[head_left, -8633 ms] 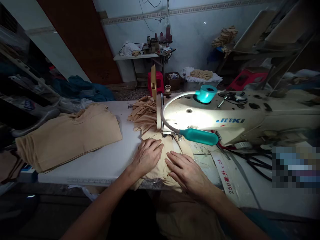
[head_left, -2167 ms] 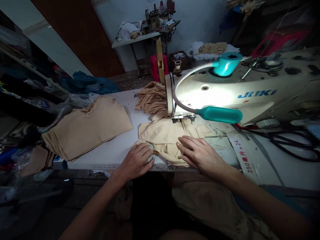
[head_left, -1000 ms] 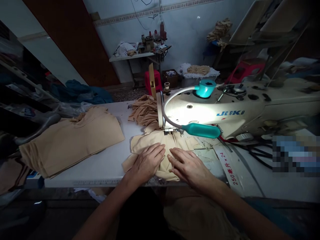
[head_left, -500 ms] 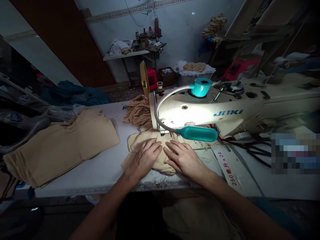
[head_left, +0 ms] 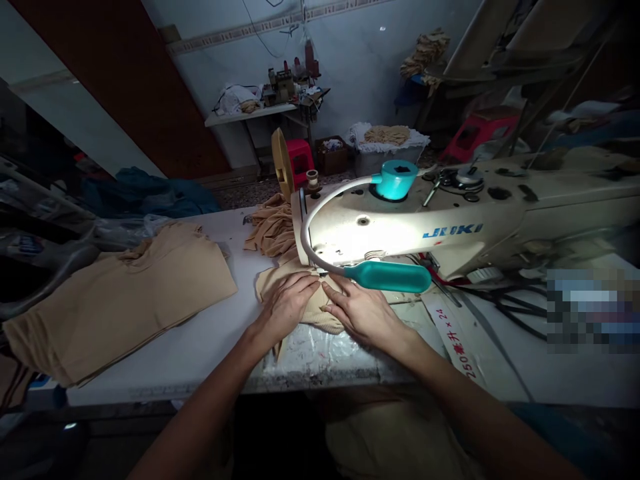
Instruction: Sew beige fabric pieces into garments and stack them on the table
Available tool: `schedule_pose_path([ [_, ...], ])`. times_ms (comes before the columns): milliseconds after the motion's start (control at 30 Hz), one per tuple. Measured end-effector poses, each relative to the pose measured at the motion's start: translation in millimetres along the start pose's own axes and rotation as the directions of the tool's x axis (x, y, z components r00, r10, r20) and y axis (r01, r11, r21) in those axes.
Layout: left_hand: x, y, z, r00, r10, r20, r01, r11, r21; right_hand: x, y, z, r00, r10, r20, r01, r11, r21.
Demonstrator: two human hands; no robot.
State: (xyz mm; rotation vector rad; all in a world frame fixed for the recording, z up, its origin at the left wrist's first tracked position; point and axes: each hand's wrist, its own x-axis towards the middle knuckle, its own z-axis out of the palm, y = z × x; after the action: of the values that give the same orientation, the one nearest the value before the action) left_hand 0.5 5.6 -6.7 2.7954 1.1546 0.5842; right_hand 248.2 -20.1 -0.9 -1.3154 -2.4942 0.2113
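A tan garment piece with a ribbed edge (head_left: 323, 320) lies under the needle end of a white JUKI sewing machine (head_left: 380, 223). My left hand (head_left: 289, 301) rests flat on its left part, fingers stretched toward the presser foot. On the right part lies my right hand (head_left: 363, 308), its fingers extended and pressing the cloth down. The fingertips of both hands come close together just in front of the needle area. A teal lamp (head_left: 390, 275) on a bent white neck hides part of that spot. Gathered tan cloth (head_left: 273, 227) lies behind the machine head.
Folded tan fabric pieces (head_left: 130, 293) are stacked on the left of the white table (head_left: 200, 357). Right of the machine bed are a strip with red print (head_left: 457, 343) and black cables (head_left: 515, 310). Beyond stand a red stool (head_left: 300, 160) and another sewing machine (head_left: 283, 87).
Both hands and the garment piece have moved forward, closer to the needle. The ribbed edge is now nearer the machine. The view has shifted slightly.
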Motion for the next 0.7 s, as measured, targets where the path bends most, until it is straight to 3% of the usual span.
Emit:
schedule_pose_path([
  [200, 15.4, -13.3, -5.1, 0.999, -0.048, 0.017, 0.05, 0.993, -0.108, 1.5, -7.0, -1.4, 0.997, 0.066, -0.039, -0.064, 0.997, 0.047],
  [433, 16.1, -13.9, -6.9, 0.998, -0.063, -0.011, 0.062, 0.995, -0.074, -8.0, -14.1, 5.4, 0.982, 0.139, -0.131, -0.129, 0.988, 0.081],
  [567, 28.6, -28.0, -13.1, 0.967, -0.173, -0.185, 0.17, 0.985, -0.03, -6.6, -22.5, 10.9, 0.97, 0.108, -0.216, -0.089, 0.991, 0.096],
  [700, 49.9, -47.7, -17.5, 0.968, -0.208, -0.139, 0.194, 0.975, -0.107, -4.7, -26.8, 15.5, 0.981, 0.019, -0.192, -0.008, 0.998, 0.06],
])
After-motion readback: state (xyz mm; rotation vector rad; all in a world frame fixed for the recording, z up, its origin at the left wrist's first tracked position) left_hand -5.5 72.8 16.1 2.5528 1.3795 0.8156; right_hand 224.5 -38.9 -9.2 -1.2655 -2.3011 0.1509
